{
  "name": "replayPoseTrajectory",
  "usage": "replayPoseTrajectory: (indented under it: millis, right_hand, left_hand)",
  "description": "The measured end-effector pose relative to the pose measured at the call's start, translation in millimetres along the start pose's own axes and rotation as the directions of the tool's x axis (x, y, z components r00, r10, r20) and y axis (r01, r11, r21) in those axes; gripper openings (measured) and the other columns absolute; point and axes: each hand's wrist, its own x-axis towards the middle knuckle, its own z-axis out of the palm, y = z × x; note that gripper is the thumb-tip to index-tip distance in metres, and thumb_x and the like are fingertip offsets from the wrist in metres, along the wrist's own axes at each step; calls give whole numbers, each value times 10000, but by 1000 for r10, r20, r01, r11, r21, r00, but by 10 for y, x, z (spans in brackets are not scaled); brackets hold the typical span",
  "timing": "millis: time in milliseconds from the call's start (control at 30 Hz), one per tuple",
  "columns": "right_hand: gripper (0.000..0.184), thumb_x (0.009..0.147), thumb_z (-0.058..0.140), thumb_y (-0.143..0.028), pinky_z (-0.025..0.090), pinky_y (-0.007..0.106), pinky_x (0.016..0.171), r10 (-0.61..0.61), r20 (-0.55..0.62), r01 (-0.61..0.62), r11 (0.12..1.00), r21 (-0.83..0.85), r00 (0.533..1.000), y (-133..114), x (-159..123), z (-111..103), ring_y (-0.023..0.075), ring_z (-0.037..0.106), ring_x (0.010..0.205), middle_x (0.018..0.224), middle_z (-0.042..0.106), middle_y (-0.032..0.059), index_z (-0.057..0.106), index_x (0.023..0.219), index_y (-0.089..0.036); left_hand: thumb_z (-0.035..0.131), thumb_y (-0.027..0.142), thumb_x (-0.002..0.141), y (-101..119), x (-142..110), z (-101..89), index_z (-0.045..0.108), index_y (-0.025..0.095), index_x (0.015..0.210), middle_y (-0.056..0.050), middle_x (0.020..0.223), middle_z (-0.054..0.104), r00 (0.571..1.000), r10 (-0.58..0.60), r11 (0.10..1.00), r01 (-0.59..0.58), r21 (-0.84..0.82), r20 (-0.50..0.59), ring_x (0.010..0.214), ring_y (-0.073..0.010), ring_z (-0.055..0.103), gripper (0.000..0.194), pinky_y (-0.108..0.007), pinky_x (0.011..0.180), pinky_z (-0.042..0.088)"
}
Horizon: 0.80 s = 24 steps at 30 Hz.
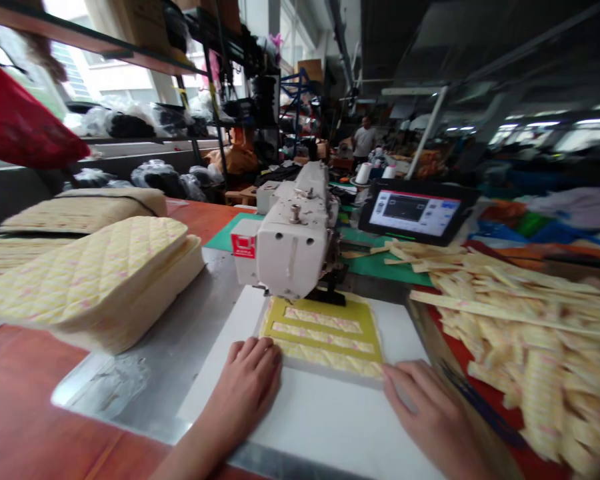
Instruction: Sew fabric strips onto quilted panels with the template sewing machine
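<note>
A yellow template (320,308) lies flat on a white board (325,427), its rear edge tucked under the black foot of a sewing machine (290,247). Its long axis runs crosswise, slightly tilted, and so do its narrow parallel slots. Quilted fabric (325,363) with a diamond stitch and a pale yellow print shows through the slots and along the template's near edge.

The left hand (245,383) lies at the template's near left corner, and the right hand (433,413) at its near right corner. On both, the fingers (265,348) are extended and released, resting flat rather than clenched or grasping.

The board sits on a steel plate (155,347) set into a reddish wooden counter (25,387). Left of the machine rises a stack of thick quilted pads (90,280), soft and square-edged. To the right lies a loose heap of quilted strips (520,320), long and narrow, pointing every way. Beyond them stands a tablet (415,213) with a lit screen, beside a green mat (380,267).
</note>
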Motion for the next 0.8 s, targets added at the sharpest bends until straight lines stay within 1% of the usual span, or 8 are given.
replayPoseTrajectory:
  millis: [133, 200, 267, 367, 433, 533, 667, 800]
  right_hand:
    - [181, 989, 543, -157, 435, 370, 839, 247, 159, -175, 914, -365, 956, 564, 200, -477, 236, 609, 910, 928, 688, 69, 721, 976, -194]
    - [155, 949, 602, -186, 424, 387, 857, 377, 258, -183, 812, -555, 890, 902, 357, -731, 276, 602, 1011, 1057, 699, 89, 731, 1032, -208]
    - [265, 890, 690, -229, 410, 410, 911, 485, 353, -144, 727, -672, 800, 1170, 506, -873, 321, 574, 1156, 1253, 673, 120, 722, 1152, -212]
    - [159, 857, 682, -112, 405, 403, 892, 577, 427, -102, 668, -737, 697, 1364, 675, -845, 316, 631, 1091, 1103, 737, 147, 771, 981, -157]
    - [204, 867, 608, -25, 401, 403, 888, 577, 417, -97, 658, -747, 702, 1387, 733, -772, 311, 650, 1060, 989, 755, 153, 773, 919, -133]
    - [241, 872, 593, -21, 408, 415, 891, 571, 402, -95, 649, -754, 716, 1385, 727, -732, 329, 642, 1112, 1043, 758, 172, 764, 1010, -122]
    - [252, 841, 574, 30, 432, 414, 873, 603, 408, -101, 634, -767, 686, 1352, 620, -802, 324, 686, 1041, 900, 780, 157, 770, 860, -128]
    - [356, 884, 453, 61, 446, 413, 863, 599, 326, -122, 585, -802, 732, 1075, 582, -950, 329, 684, 1058, 1032, 762, 188, 727, 1050, -95]
  left_hand:
    - [535, 260, 1004, -177, -28, 187, 630, 233, 1180, -71, 1141, 699, 976, 136, 990, -128, 55, -173, 1032, -256, 596, 202, -391, 847, 395]
    - [526, 293, 1011, -245, -13, 261, 649, 250, 1153, -64, 1143, 710, 967, 143, 990, -138, 37, -210, 1059, -263, 600, 192, -394, 857, 399]
    - [511, 317, 1018, -260, -7, 288, 665, 259, 1122, -62, 1134, 716, 968, 128, 992, -128, 16, -214, 1054, -266, 607, 195, -395, 849, 408]
    - [510, 335, 1019, -225, -22, 274, 679, 262, 1115, -63, 1127, 721, 971, 104, 995, -103, 14, -214, 1034, -263, 615, 208, -389, 830, 420]
    - [509, 324, 1018, -208, -28, 261, 681, 261, 1125, -64, 1124, 723, 971, 90, 996, -88, 17, -220, 1033, -259, 617, 212, -382, 825, 428]
    - [539, 304, 999, -226, -17, 249, 679, 265, 1127, -60, 1106, 727, 972, 102, 995, -99, 23, -210, 998, -253, 626, 193, -369, 800, 448]
    - [613, 288, 953, -277, 7, 234, 677, 271, 1129, -50, 1083, 733, 965, 161, 987, -154, 49, -207, 943, -242, 644, 189, -344, 754, 474]
    - [612, 281, 952, -249, 32, 188, 689, 270, 1105, -55, 1065, 733, 967, 146, 989, -149, 4, -211, 952, -248, 655, 172, -349, 751, 492]
